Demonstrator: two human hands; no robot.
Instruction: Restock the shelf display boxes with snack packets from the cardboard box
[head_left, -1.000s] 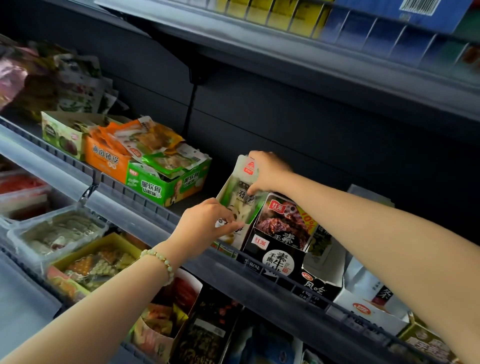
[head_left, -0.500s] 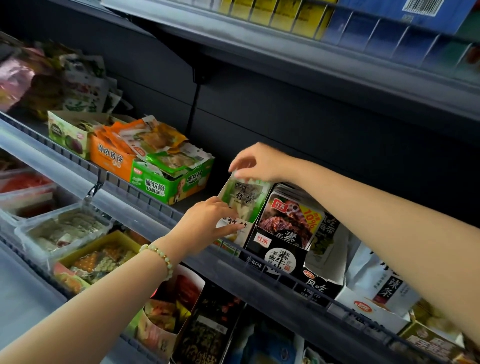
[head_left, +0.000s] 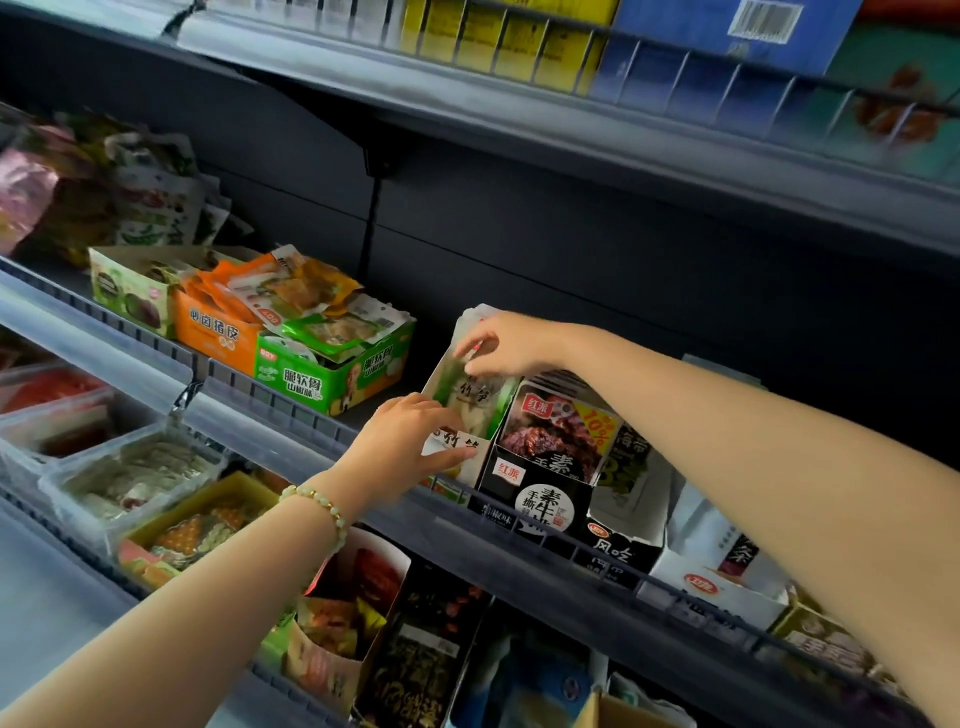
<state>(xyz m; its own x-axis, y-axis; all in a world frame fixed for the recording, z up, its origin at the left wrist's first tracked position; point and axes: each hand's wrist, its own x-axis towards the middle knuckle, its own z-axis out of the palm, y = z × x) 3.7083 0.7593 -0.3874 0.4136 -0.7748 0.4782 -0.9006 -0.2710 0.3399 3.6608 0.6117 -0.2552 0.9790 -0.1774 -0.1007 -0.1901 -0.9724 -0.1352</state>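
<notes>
Green-and-white bamboo-shoot snack packets (head_left: 470, 387) stand upright in a white display box (head_left: 457, 449) on the middle shelf. My right hand (head_left: 506, 343) pinches the top edges of these packets from above. My left hand (head_left: 410, 441) grips the box's front left corner, thumb across its white front panel. Just right of it stands a black display box (head_left: 540, 499) with dark meat-print packets (head_left: 556, 426). The cardboard supply box is out of view.
Green (head_left: 332, 374), orange (head_left: 215, 332) and pale green (head_left: 122, 291) display boxes sit further left on the same shelf. The shelf's grey front rail (head_left: 291, 431) runs diagonally. The lower shelf holds clear tubs (head_left: 130, 473) and more boxes. An upper shelf (head_left: 571, 119) overhangs closely.
My right hand pressed the packets down into the box, then came back to their tops, which stand higher again. My left hand stayed on the box front. The camera shifted slightly.
</notes>
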